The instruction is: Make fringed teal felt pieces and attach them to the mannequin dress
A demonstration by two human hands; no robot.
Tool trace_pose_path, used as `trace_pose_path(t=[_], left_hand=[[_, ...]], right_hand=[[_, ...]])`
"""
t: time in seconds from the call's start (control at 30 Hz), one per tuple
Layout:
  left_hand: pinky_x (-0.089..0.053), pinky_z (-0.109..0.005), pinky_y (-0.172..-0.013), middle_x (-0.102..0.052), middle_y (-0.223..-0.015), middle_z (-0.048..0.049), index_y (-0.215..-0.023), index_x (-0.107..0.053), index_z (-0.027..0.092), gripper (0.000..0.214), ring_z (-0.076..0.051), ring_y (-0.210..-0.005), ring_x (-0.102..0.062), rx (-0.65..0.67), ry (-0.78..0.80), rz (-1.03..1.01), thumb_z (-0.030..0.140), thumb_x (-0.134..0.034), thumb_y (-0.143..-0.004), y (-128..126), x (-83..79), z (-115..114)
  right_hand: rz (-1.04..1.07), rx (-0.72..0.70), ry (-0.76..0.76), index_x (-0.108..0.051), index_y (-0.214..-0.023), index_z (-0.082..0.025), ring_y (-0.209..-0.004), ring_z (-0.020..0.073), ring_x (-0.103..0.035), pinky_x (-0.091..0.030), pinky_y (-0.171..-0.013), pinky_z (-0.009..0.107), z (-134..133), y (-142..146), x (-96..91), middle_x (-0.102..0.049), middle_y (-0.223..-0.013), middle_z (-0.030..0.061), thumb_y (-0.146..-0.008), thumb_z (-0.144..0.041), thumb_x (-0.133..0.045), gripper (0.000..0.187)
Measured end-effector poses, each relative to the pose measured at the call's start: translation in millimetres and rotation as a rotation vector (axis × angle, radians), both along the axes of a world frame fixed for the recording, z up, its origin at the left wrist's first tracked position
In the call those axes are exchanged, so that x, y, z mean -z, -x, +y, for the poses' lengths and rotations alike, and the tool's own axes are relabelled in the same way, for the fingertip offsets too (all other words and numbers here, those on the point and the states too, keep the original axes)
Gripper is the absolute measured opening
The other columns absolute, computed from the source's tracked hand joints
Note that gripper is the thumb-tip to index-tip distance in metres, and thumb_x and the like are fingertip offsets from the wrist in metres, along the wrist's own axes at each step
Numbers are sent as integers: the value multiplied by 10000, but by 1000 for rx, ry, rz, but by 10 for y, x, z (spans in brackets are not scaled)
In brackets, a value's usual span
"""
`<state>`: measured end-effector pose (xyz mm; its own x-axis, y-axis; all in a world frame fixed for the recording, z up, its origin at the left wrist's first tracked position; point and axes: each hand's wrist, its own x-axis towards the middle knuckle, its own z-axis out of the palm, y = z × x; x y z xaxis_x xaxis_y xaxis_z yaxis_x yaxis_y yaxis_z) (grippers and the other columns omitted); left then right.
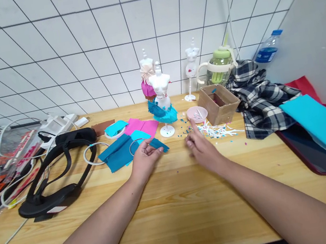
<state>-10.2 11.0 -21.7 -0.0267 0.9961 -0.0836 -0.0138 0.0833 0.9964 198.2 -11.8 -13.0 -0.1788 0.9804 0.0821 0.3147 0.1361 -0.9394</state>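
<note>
My left hand point(146, 159) rests at the edge of a dark teal crepe-paper sheet point(117, 153), fingers loosely curled and thumb apart, with nothing visible in it. To the right, my right hand point(202, 148) is slightly blurred, its index finger stretched toward a small pink bowl point(192, 115) and the other fingers bent. No object shows in it. Between and beyond both hands stands a white mini dress form point(160, 85) wearing a ruffled turquoise and teal paper skirt point(164, 114). White paper strips point(219, 130) and tiny coloured scraps lie beside my right hand.
Two more dress forms, one dressed point(148, 83) and one mostly bare point(192, 61), stand near the tiled wall. At right are a cardboard box point(223, 107), green-lidded bottle point(221, 64), plaid cloth point(256, 102) and turquoise paper point(320, 125). A black headset point(75, 180) and cables lie left.
</note>
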Motion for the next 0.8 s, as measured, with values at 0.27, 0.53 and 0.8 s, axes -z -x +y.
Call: trace_pose_path(t=[0.27,0.53,0.8], left_hand=[[-488,-272,-664,-717,-805,-27,-1080,-565,171,500,-169,-702,-673,78,4,-37,280,-761,-633,8,-45,-5],[-486,-277,-645,-725,-794,-34,-966,-612,174,341,-178,-684,-670,148,-35,94,260,-719,-654,-14,-53,-25],[-482,-288,-639,-705,-757,-22,-831,-660,194,199,-193,-684,-641,304,-121,246,302,-715,-673,-66,-75,-99]], right_hand=[[-1039,196,53,-620,-1066,-208,-890,308,-643,-433,-675,371,162,-596,-250,-692,-1025,146,-897,-421,-444,324],[-1114,228,-199,-649,-1029,-149,-1073,352,-543,-412,-842,439,105,-510,-190,-625,-1070,188,-844,-303,-566,255],[-169,-106,-31,-420,-1289,-226,-947,203,-596,-481,-717,311,-220,183,-130,-632,-1120,83,-785,-468,-650,604]])
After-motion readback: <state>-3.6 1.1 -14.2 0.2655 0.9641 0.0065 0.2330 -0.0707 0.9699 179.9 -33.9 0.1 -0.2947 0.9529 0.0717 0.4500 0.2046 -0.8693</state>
